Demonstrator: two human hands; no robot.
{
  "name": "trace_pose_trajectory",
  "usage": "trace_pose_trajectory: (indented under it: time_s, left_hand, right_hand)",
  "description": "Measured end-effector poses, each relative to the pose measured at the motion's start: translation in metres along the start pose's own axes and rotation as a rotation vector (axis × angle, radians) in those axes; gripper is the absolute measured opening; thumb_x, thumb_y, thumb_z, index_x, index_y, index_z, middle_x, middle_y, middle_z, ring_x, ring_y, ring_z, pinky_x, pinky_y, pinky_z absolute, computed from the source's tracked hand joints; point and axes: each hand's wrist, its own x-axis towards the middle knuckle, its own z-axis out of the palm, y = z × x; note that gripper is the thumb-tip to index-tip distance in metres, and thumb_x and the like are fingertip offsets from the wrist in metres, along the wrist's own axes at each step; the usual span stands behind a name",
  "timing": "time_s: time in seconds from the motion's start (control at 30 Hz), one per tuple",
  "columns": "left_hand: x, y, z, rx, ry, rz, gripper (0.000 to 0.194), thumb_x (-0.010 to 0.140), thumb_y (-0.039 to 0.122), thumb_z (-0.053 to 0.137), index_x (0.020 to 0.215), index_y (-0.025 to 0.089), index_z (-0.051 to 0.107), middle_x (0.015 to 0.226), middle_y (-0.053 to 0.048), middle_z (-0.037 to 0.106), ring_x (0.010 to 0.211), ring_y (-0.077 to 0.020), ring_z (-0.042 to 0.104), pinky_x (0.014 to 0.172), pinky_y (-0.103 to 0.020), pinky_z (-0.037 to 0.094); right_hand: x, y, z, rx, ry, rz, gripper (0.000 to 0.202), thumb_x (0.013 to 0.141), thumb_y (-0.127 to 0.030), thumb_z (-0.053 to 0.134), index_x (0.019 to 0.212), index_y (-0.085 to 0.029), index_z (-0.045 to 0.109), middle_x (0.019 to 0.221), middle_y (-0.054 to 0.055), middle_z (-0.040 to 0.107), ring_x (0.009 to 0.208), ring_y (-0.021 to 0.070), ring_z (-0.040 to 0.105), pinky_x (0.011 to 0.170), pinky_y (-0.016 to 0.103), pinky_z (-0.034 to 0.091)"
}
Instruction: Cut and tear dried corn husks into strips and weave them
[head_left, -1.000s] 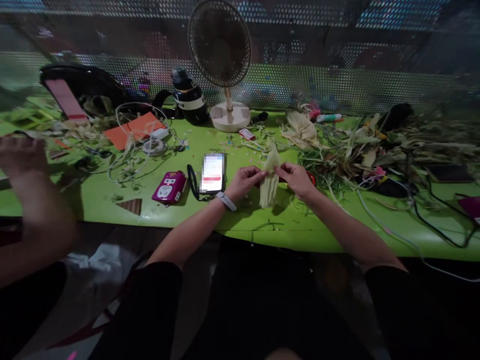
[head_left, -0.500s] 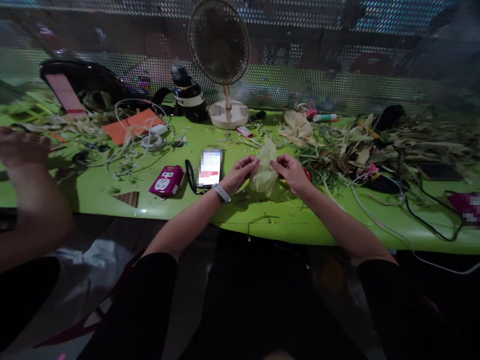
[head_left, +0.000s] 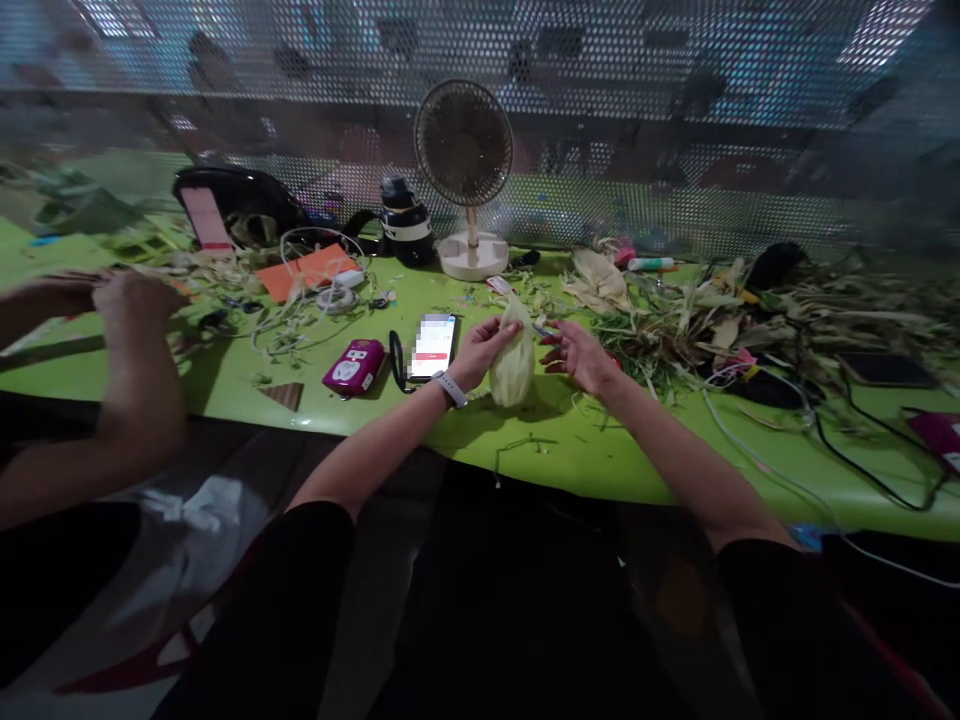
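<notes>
My left hand [head_left: 484, 350], with a pale band on its wrist, pinches the gathered top of a pale green corn husk [head_left: 513, 370]. The husk hangs, puffed out, just above the green table. To its right is my right hand [head_left: 583, 358], fingers partly curled around what looks like small scissors [head_left: 541, 331]. Their grey tip points toward the husk's top without clearly touching it, and most of them is hidden by the fingers. A phone [head_left: 433, 345] with a lit screen lies left of my left hand.
Piled dry husks and stalks [head_left: 675, 310] cover the table's right side, with cables [head_left: 757, 455] in front. A fan [head_left: 472, 255] and a dark bottle [head_left: 407, 235] stand behind. A magenta power adapter [head_left: 355, 368] sits left. Another person's hands [head_left: 139, 300] work at far left.
My right hand has let go of the husk and moved slightly right, bringing the scissors' tip forward. My left hand keeps the husk, now narrower at the top. The view has shifted left and up.
</notes>
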Motion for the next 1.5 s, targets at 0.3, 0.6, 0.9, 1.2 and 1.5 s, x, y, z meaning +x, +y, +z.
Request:
trace_pose_trajectory:
  time_s: [0.3,0.6,0.9,1.2,1.5]
  left_hand:
    - [-0.001,0.002,0.016,0.116,-0.009,0.001,0.041,0.060,0.045,0.084,0.071,0.016,0.057,0.067,0.005,0.057,0.059,-0.0059,0.051,0.054,-0.019,0.041]
    - [0.014,-0.006,0.024,0.124,-0.130,-0.026,0.047,0.059,0.048,0.083,0.083,0.019,0.056,0.046,0.012,0.041,0.036,-0.0021,0.025,0.037,-0.019,0.013]
    - [0.012,-0.009,0.016,0.059,-0.151,0.091,0.041,0.061,0.044,0.084,0.069,0.015,0.057,0.067,0.005,0.058,0.062,-0.0050,0.053,0.061,-0.018,0.042]
    - [0.013,-0.009,0.019,0.107,-0.075,0.102,0.042,0.060,0.049,0.084,0.076,0.016,0.064,0.065,0.002,0.063,0.050,-0.0051,0.048,0.047,-0.019,0.036]
    - [0.014,-0.011,0.019,0.119,0.088,0.226,0.039,0.060,0.050,0.083,0.076,0.018,0.067,0.065,0.002,0.064,0.053,-0.0056,0.050,0.050,-0.019,0.038]
  right_hand:
    - [0.004,0.013,0.002,-0.241,0.012,-0.260,0.045,0.059,-0.051,0.083,0.071,-0.020,0.054,0.066,-0.006,0.053,0.061,0.0081,0.047,0.059,0.023,0.041]
    - [-0.002,0.002,0.005,0.018,-0.092,-0.014,0.044,0.058,-0.052,0.082,0.078,-0.020,0.059,0.062,-0.005,0.058,0.055,0.0105,0.052,0.053,0.024,0.042]
    - [-0.002,0.012,0.003,-0.146,-0.102,-0.056,0.049,0.052,-0.044,0.088,0.083,-0.019,0.060,0.067,-0.005,0.062,0.056,0.0104,0.055,0.056,0.024,0.044]
    - [-0.001,0.012,0.005,-0.219,-0.047,-0.147,0.051,0.054,-0.060,0.083,0.066,-0.020,0.053,0.054,-0.006,0.054,0.047,0.0084,0.046,0.047,0.024,0.040]
    - [0.001,0.015,0.005,-0.347,0.037,-0.292,0.058,0.060,-0.076,0.069,0.066,-0.020,0.054,0.057,-0.004,0.048,0.052,0.0096,0.041,0.050,0.026,0.032]
